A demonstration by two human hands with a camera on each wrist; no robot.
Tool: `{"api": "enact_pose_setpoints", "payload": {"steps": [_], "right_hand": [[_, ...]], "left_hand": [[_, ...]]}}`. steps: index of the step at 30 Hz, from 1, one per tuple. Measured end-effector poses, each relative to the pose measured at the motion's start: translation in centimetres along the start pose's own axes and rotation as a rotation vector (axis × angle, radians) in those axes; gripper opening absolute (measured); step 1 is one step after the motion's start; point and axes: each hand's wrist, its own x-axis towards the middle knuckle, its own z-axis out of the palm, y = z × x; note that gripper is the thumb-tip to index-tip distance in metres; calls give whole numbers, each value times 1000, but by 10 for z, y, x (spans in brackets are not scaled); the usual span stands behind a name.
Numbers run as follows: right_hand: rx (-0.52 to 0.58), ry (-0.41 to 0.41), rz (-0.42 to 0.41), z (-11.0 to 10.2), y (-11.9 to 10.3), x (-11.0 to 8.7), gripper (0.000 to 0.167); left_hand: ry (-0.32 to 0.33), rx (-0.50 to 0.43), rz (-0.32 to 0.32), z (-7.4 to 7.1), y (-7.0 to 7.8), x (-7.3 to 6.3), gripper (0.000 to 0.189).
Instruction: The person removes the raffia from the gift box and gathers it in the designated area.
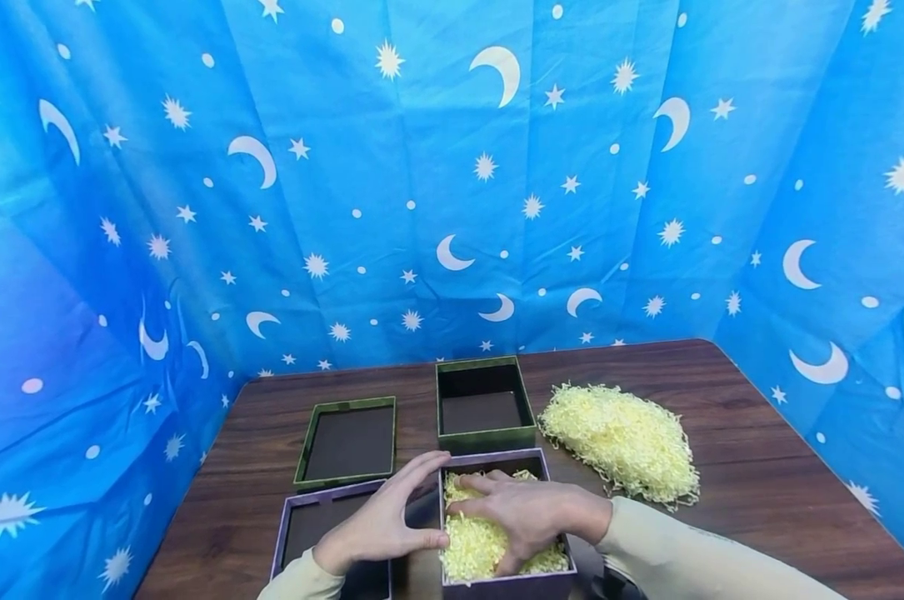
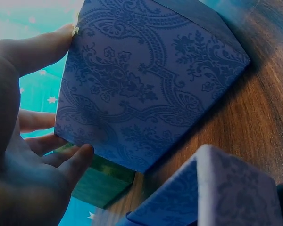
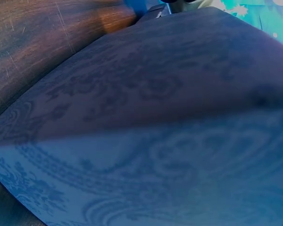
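A purple patterned box [image 1: 507,587] holds pale yellow shredded filler [image 1: 470,546]. My right hand [image 1: 522,512] is inside it, fingers spread and pressing into the shreds; the fingertips are partly buried. My left hand [image 1: 392,512] rests against the box's left side, thumb at the rim and fingers reaching to the far corner. The left wrist view shows that hand [image 2: 33,103] touching the patterned wall [image 2: 132,84] with fairly straight fingers. In the right wrist view only the box's outer walls [image 3: 146,174] show, and the hand is out of sight.
A loose heap of yellow shreds [image 1: 620,442] lies right of the boxes. Behind stands a green-edged box [image 1: 485,435] with a dark interior. A shallow green-edged lid [image 1: 350,442] and a purple-edged lid [image 1: 312,525] lie to the left on the wooden table [image 1: 751,442].
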Motion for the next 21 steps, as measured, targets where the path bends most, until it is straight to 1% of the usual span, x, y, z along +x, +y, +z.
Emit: {"api": "enact_pose_setpoints", "payload": {"steps": [8, 12, 17, 20, 21], "right_hand": [[-18, -31, 43, 2, -4, 3, 89], [-35, -41, 61, 3, -5, 4, 89], [-95, -45, 54, 5, -6, 6, 89], [-162, -41, 53, 8, -8, 8, 85], [-184, -40, 54, 9, -9, 8, 82]], "left_hand": [[13, 36, -14, -1, 1, -1, 91], [8, 14, -7, -1, 1, -1, 91], [9, 9, -11, -1, 1, 0, 92], [5, 7, -22, -1, 0, 0, 92], [1, -13, -21, -1, 0, 0, 91]]}}
